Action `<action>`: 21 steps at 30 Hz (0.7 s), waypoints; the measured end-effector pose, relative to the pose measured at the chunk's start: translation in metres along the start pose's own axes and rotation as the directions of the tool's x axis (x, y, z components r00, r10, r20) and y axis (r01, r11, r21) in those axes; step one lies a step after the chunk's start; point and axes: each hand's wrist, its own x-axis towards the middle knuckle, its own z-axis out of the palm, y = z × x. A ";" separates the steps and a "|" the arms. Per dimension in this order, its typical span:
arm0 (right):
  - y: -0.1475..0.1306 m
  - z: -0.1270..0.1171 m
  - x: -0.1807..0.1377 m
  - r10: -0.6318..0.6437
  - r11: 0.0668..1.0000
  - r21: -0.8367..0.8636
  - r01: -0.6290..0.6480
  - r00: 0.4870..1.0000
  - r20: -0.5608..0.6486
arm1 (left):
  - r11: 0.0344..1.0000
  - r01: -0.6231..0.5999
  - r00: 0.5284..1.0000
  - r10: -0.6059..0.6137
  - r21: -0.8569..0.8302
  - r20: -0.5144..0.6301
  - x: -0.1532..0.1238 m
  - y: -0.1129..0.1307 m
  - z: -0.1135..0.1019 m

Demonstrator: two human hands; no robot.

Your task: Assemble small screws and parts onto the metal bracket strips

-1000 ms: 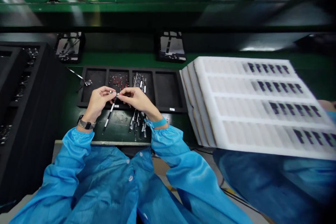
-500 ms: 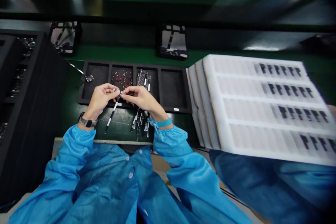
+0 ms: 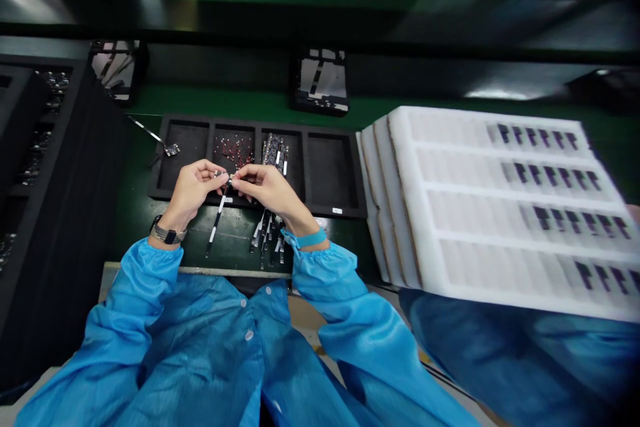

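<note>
Thumb and fingers of my left hand pinch the top end of a thin black-and-white flex cable with a small circuit board. The cable hangs down towards the tray's front edge. My right hand is closed in a pinch against the same end; what its fingertips grip is too small to make out. Behind both hands lies a black compartment tray. One compartment contains small red-wired parts. Another holds a bundle of flex cables, whose strips hang over the front edge under my right wrist.
One loose flex cable lies at the tray's left. Stacked black foam trays rise on the left. White foam trays with dark parts stand tilted on the right, beside another person's blue sleeve. Two black boxes sit behind.
The two black boxes at the back have shifted slightly left. The lower end of the hanging flex cable has swung a little to the right. Both hands keep their pinch in nearly the same place.
</note>
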 end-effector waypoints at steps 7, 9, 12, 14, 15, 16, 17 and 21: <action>0.000 0.000 -0.001 0.024 0.998 0.057 -0.027 0.998 0.051 | 0.999 0.042 0.996 -0.039 -0.034 0.077 0.001 -0.002 -0.006; 0.001 0.000 -0.001 0.023 0.997 0.068 -0.027 0.998 0.052 | 0.998 0.037 0.996 -0.033 -0.041 0.082 0.002 -0.003 -0.007; 0.001 0.001 -0.001 0.032 0.996 0.078 -0.036 0.998 0.047 | 0.999 0.030 0.995 -0.026 -0.037 0.092 0.003 -0.004 -0.008; 0.000 0.001 -0.001 0.042 0.996 0.081 -0.046 0.998 0.047 | 0.999 0.031 0.994 -0.028 -0.026 0.106 0.003 -0.004 -0.008; 0.000 0.001 -0.001 0.047 0.995 0.082 -0.051 0.998 0.048 | 0.999 0.033 0.993 -0.030 -0.021 0.112 0.003 -0.004 -0.008; 0.000 0.001 -0.001 0.050 0.995 0.085 -0.054 0.998 0.048 | 0.999 0.034 0.993 -0.031 -0.018 0.116 0.003 -0.004 -0.008; 0.000 0.001 -0.001 0.052 0.994 0.092 -0.057 0.997 0.050 | 0.999 0.033 0.993 -0.031 -0.018 0.116 0.003 -0.004 -0.008; 0.000 0.005 0.000 0.041 0.986 0.161 -0.049 0.998 0.052 | 0.999 0.019 0.997 -0.016 -0.045 0.071 0.001 -0.002 -0.009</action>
